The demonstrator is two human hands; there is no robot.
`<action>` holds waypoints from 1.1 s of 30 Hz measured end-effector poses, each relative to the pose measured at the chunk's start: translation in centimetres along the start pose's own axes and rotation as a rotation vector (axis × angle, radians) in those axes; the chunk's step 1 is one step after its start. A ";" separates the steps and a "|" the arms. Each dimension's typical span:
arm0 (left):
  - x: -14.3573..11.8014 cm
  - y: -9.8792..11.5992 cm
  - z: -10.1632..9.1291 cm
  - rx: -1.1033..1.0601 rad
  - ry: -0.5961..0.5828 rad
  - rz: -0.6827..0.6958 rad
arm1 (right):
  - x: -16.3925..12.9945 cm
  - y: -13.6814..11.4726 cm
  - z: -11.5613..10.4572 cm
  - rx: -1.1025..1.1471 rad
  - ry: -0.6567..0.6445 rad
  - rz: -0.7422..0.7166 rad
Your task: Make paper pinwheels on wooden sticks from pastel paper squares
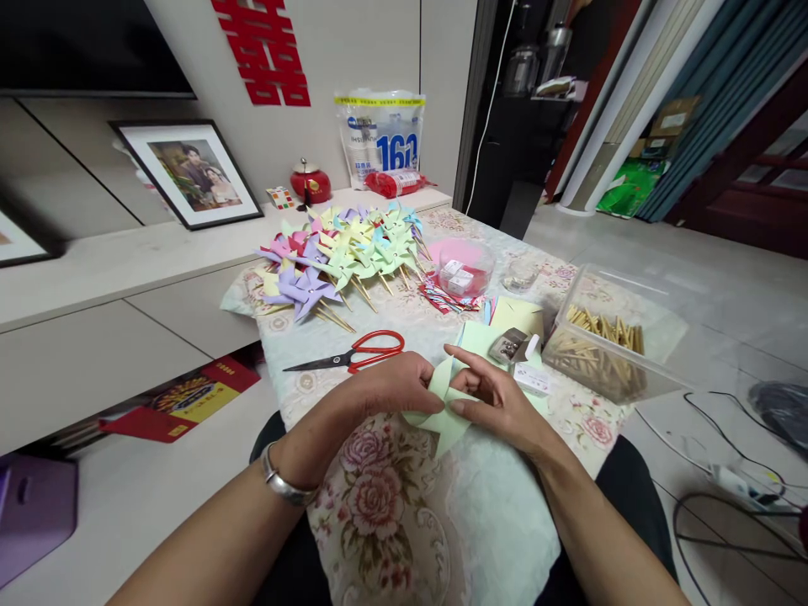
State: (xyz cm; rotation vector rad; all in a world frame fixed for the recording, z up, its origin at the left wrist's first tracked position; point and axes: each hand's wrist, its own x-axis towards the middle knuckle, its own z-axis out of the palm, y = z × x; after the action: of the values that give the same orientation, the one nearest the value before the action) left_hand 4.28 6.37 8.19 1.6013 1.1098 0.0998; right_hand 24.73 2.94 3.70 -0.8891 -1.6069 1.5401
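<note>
Between both hands, over the near part of the table, is a light green paper pinwheel (452, 431) with its blades partly folded in. My left hand (404, 383) pinches its left side, thumb and fingers closed on the paper. On the other side my right hand (496, 396) grips the paper, thumb below and index finger stretched along a raised blade. The centre of the pinwheel is partly hidden by the fingers. Red-handled scissors (353, 354) lie just beyond my left hand. Past my right hand are an opened small box of fasteners (510, 346) and green paper sheets (476, 338).
A heap of finished pinwheels (353, 252) on sticks lies at the back left. A clear plastic bin (584, 370) of short wooden sticks stands at the right, near a round clear tub (464, 265). Cables (725, 497) trail on the floor at right.
</note>
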 end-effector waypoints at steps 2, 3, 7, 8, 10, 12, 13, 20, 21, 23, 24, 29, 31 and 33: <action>0.2 0.3 0.0 0.094 0.026 -0.027 | 0.1 0.2 0.0 -0.045 0.010 -0.005; 0.3 0.5 0.1 0.126 0.039 -0.042 | 0.1 0.3 0.0 -0.062 0.015 -0.005; 0.4 1.3 0.2 0.203 0.068 -0.067 | 0.2 0.9 0.0 -0.099 0.028 0.001; 0.4 1.4 0.2 0.220 0.069 -0.066 | 0.1 1.0 0.1 -0.103 0.029 0.003; 0.4 1.6 0.2 0.247 0.066 -0.065 | 0.1 1.0 0.1 -0.110 0.028 0.007; 0.4 1.7 0.2 0.241 0.048 -0.048 | 0.0 0.9 0.2 -0.121 0.029 0.010; 0.4 1.6 0.2 0.224 0.036 -0.033 | 0.0 0.9 0.2 -0.126 0.031 0.013; 1.2 0.7 0.3 0.088 -0.003 0.061 | 0.1 0.6 0.3 -0.129 0.053 0.019; 1.2 0.5 0.3 0.051 -0.006 0.068 | 0.1 0.6 0.3 -0.116 0.059 0.014; 1.2 0.0 0.1 -0.061 0.015 0.063 | 0.1 0.5 0.2 -0.084 0.089 0.002; 1.1 -0.3 0.1 -0.139 0.036 0.060 | 0.1 0.4 0.2 -0.059 0.107 0.000; 0.3 -1.9 0.9 -0.567 0.140 0.129 | 0.3 0.0 0.3 0.144 0.185 0.028; 0.1 -2.3 2.0 -0.683 0.172 0.157 | 0.4 0.0 0.3 0.183 0.231 0.022; 0.1 -2.4 3.4 -0.789 0.213 0.170 | 0.4 0.0 0.3 0.198 0.270 0.013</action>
State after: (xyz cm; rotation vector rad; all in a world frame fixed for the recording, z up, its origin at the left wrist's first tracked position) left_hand 4.90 3.78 4.98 0.9746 0.9200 0.7416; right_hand 24.25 3.08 3.69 -0.9520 -1.2374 1.4871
